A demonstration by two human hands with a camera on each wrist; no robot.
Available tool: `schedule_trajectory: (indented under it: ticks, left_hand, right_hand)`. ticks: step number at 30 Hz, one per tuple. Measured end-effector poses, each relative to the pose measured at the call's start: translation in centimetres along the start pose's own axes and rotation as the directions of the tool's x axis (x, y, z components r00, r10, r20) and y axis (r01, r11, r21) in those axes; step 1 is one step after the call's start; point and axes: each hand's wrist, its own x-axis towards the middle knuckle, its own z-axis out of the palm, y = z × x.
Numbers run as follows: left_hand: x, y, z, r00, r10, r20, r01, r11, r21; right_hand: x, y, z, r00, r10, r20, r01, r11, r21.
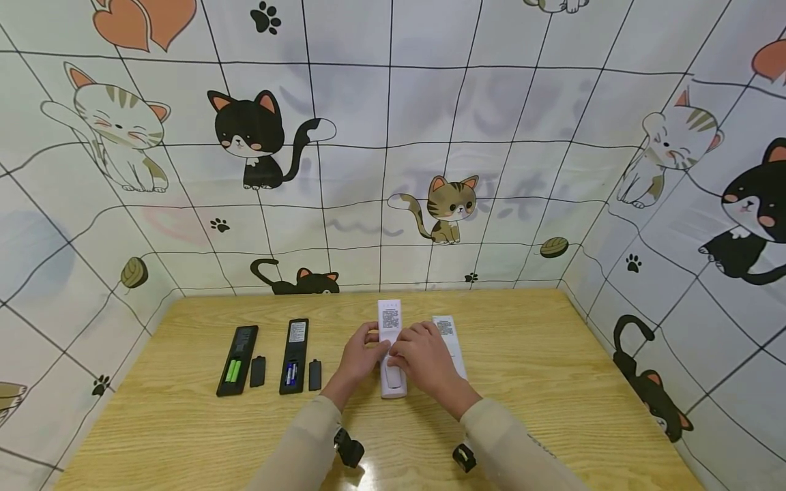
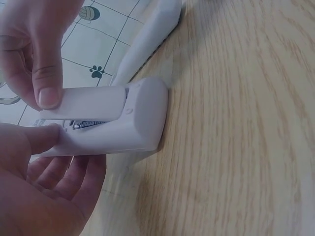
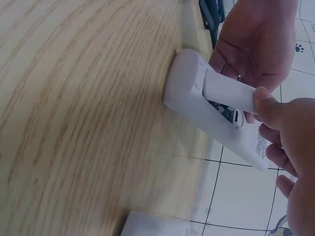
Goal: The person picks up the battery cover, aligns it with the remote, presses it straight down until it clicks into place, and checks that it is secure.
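A white remote control (image 1: 389, 317) lies back side up between both hands, its printed label toward the far end. My left hand (image 1: 359, 358) grips it by the side, thumb on the near edge and fingers beneath in the left wrist view. With my right hand (image 1: 426, 354) I pinch the white battery cover (image 3: 229, 92), which sits tilted over the compartment. One end of the cover is at the remote's end, the other is raised. Through the gap at its side, batteries (image 2: 91, 124) show inside.
A second white remote (image 1: 451, 341) lies to the right, partly behind my right hand. At left are two black remotes, one with green batteries (image 1: 233, 371), the other with blue batteries (image 1: 291, 373). Beside them lie their black covers (image 1: 258, 372). Patterned cloth walls (image 1: 387, 136) border the wooden table (image 1: 522, 354).
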Motion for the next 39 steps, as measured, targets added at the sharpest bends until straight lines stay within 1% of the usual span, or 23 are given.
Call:
schedule_trajectory:
  ticks: [7,14,18,21,26,33,39]
  left_hand:
    - [0.01,0.03,-0.03,1.0,0.0,0.0,0.0,1.0,-0.001]
    - [-0.05,0.02,-0.07,1.0,0.005,-0.004,-0.005,1.0,-0.01]
    - [-0.09,-0.09,-0.1,1.0,0.018,-0.008,-0.019,1.0,-0.008]
    - [-0.03,-0.16,-0.07,1.0,0.008,-0.012,-0.008,1.0,-0.005]
    - [0.05,-0.22,-0.02,1.0,-0.007,-0.011,0.007,1.0,-0.009]
    - [-0.17,-0.08,-0.05,1.0,0.008,-0.01,-0.008,1.0,-0.022]
    - [-0.06,-0.15,0.05,0.999,-0.027,-0.029,0.027,1.0,-0.001]
  right_hand:
    - [0.04,0.11,0.3,1.0,-0.009,-0.024,0.009,1.0,-0.019]
    - [-0.25,0.1,0.59,1.0,-0.004,-0.003,0.003,1.0,-0.016]
    - [-0.43,0.14,0.84,1.0,-0.004,-0.016,0.004,1.0,-0.015]
    - [-0.54,0.17,1.0,1.0,-0.008,-0.023,0.008,1.0,-0.024]
    - [-0.61,0.0,0.8,1.0,0.002,-0.003,-0.002,0.999,-0.032]
    - [-0.58,-0.26,0.57,1.0,0.023,-0.001,-0.023,1.0,-0.019]
    - [-0.45,-0.2,0.99,0.999,0.036,0.005,-0.036,0.999,-0.021]
